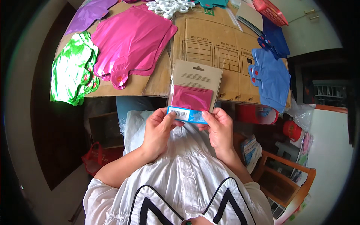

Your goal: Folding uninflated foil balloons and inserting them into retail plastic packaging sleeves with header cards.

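Observation:
My left hand (157, 130) and my right hand (219, 129) both hold a packaged foil balloon (193, 93) by its lower blue edge, above my lap. The pack has a grey card back with a hang hole, and a folded pink balloon shows through clear plastic. In front of me lies a flattened cardboard sheet (210, 48). On it rest a flat pink foil balloon (131, 41), a green and white one (71, 73) at the left edge and a purple one (88, 13) at the far left.
Blue foil balloons (272, 73) hang over the cardboard's right edge. White plastic pieces (168, 6) and a red basket (270, 11) sit at the far side. A wooden chair (288, 176) stands at my right, a red bag (95, 157) on the floor at my left.

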Motion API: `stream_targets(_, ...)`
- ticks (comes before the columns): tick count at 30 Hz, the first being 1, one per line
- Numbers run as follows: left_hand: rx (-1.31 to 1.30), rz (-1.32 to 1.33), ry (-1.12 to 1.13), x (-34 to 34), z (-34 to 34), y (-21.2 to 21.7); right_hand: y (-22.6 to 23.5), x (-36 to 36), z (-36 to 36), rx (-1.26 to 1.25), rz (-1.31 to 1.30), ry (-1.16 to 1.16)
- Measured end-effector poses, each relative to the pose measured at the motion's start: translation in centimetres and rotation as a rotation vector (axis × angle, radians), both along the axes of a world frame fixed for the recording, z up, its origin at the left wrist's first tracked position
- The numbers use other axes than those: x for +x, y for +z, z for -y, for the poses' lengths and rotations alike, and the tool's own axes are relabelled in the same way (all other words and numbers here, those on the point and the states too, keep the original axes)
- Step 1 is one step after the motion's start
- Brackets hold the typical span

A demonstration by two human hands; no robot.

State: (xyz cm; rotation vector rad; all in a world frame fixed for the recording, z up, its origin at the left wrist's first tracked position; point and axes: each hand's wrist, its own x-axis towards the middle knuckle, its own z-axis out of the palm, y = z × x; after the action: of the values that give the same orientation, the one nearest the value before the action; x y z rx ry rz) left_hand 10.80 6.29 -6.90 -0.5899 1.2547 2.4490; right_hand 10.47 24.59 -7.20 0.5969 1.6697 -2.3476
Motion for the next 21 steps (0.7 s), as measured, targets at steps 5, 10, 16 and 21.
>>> stream_targets(5,-0.052,-0.021,0.014,-0.2,0.0,-0.3,0.2,-0.2,0.6,0.148,-0.068,-0.024)
stream_targets(10,-0.121,-0.017,0.040,-0.4,-0.3,-0.6,-0.4,-0.1,0.3,0.187,-0.068,-0.016)
stream_targets(16,-0.160,-0.051,0.051,-0.6,-0.4,-0.9,-0.2,0.6,0.4,-0.107,-0.002,0.060)
stream_targets(21,-0.239,-0.053,-0.053,-1.3,0.6,-1.5,-0.3,0.2,0.3,-0.101,0.026,0.016)
